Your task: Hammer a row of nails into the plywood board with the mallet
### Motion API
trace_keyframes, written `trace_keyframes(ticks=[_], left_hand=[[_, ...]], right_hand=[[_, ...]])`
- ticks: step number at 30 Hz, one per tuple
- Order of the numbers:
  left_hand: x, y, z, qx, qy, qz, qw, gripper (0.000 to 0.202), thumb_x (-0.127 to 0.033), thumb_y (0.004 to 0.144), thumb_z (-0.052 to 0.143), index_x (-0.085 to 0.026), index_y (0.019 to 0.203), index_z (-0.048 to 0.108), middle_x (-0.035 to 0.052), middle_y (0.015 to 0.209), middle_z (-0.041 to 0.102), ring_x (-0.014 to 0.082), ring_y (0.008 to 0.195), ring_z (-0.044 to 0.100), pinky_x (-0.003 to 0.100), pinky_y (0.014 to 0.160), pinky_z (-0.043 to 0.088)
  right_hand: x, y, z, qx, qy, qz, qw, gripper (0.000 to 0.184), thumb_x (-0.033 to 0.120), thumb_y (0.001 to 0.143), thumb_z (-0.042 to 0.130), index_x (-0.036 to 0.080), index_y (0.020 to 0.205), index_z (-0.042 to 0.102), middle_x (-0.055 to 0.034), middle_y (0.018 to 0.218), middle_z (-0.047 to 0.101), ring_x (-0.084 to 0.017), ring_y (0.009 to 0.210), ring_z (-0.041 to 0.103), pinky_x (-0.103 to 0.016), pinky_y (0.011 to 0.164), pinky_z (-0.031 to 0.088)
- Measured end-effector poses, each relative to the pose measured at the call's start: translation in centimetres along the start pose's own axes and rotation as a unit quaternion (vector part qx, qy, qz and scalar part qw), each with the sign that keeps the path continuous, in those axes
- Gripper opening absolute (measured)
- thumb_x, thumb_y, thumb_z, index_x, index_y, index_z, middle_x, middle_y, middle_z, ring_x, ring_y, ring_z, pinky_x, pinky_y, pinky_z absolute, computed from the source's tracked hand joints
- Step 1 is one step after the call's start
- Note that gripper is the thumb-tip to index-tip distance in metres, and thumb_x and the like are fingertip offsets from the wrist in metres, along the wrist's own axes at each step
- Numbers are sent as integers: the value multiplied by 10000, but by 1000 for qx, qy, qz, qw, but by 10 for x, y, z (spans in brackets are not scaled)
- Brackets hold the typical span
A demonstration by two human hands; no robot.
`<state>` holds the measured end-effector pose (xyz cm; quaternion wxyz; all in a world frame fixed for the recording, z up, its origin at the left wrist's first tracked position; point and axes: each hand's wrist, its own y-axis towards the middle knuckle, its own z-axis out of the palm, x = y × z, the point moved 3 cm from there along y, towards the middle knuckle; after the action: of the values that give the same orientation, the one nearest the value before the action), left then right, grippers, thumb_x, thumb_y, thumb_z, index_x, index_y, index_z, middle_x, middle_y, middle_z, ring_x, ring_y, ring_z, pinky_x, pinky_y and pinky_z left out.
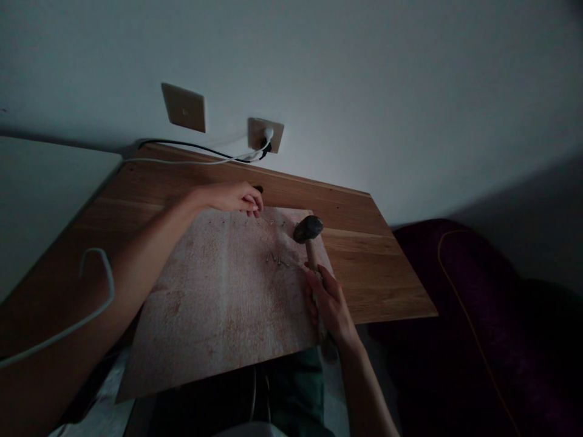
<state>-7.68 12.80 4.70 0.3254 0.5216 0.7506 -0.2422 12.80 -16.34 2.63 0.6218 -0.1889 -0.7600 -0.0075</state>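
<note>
My right hand (331, 297) is wrapped round the wooden handle of a hammer (308, 229), whose dark head is raised over the right part of a board (204, 303). My left hand (241, 197) is over the board's far edge, fingers curled and pressed together; whatever they hold, if anything, is too small to make out. Along that edge runs a row of small nails or nail marks (246, 223). Several loose nails (279, 260) lie on the board, left of the hammer.
The pale, worn-looking board rests on a wooden table (378, 255) and overhangs its near edge. Behind, a wall socket (255, 132) has plugs and cables (191, 161) running left. A dark purple piece of furniture (455, 273) stands at right. A white cable (68, 331) crosses in front at left.
</note>
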Motion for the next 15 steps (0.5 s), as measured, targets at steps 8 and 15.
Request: trace_keyframes(ticks=[8, 15], left_hand=[[-1, 0, -1, -27, 15, 1, 1000, 309, -372, 959, 648, -149, 1158, 728, 67, 962, 776, 155, 819, 676, 257, 765, 469], [0, 1, 8, 11, 27, -18, 999, 266, -386, 956, 678, -155, 1068, 748, 39, 812, 762, 145, 712, 668, 252, 704, 457]], right_hand=[[-3, 1, -1, 5, 3, -2, 1000, 430, 678, 985, 613, 250, 993, 583, 106, 545, 470, -86, 362, 382, -196, 304, 386], [-3, 0, -1, 4, 5, -3, 1000, 419, 668, 1002, 597, 251, 960, 579, 98, 539, 473, -84, 361, 380, -193, 309, 375]])
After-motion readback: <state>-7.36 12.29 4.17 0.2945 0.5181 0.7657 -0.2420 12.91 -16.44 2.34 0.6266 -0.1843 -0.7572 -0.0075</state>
